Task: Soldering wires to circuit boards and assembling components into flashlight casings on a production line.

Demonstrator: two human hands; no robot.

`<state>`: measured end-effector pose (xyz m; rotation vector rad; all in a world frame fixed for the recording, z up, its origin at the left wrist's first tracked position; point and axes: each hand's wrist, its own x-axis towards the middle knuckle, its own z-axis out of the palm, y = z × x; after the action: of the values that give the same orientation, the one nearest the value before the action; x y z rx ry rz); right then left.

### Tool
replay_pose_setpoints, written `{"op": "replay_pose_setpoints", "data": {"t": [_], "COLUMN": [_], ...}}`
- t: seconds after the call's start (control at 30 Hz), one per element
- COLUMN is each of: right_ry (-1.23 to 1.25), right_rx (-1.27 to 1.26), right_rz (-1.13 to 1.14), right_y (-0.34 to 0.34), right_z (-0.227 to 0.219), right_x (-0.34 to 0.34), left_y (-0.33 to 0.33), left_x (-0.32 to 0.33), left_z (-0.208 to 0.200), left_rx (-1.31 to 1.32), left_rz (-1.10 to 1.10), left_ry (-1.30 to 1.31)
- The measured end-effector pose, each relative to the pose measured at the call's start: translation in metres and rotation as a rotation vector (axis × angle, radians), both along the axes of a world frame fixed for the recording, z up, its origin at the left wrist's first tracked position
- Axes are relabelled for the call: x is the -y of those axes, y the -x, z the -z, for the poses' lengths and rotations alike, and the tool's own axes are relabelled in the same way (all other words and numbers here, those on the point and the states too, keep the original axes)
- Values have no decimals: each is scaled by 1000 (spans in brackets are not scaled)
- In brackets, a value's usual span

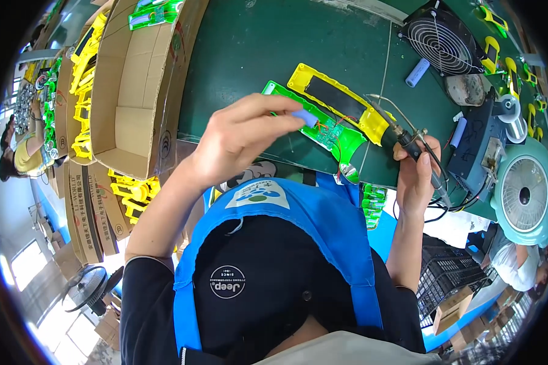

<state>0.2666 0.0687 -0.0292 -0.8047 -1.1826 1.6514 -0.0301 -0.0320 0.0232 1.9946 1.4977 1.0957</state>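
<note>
My left hand [240, 137] pinches a lavender cylindrical battery cell [306, 118] between thumb and fingers, over a long green plastic housing [280, 91]. In that housing sits a green circuit board [330, 137] with thin red wires; a shiny round part is at its near end. A yellow housing half [323, 91] with a dark inset lies just behind it, alongside. My right hand [417, 170] is closed round the dark handle of a soldering iron [410, 145], whose metal end points up and left past the yellow half's right end. The iron's exact tip is hard to make out.
Left of the bench top stands an open cardboard box [125, 131] with green housings at its far end. To the right are a black fan [439, 36], a loose lavender cell [418, 73], a blue soldering station [478, 146] with cables, and a teal fan [523, 191].
</note>
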Motion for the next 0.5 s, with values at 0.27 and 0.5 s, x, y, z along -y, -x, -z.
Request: {"op": "replay_pose_setpoints", "data": {"t": [0.27, 0.5], "right_ry": [63, 115], "right_rx": [160, 270], "right_rz": [-118, -217], "right_y": [-5, 5], "right_z": [-18, -25], "right_x": [2, -13], "left_y": [-12, -26], "left_x": [-29, -36], "left_z": [11, 9], "left_rx": [-320, -382], "left_rz": [152, 107], "left_ry": [-58, 9]}}
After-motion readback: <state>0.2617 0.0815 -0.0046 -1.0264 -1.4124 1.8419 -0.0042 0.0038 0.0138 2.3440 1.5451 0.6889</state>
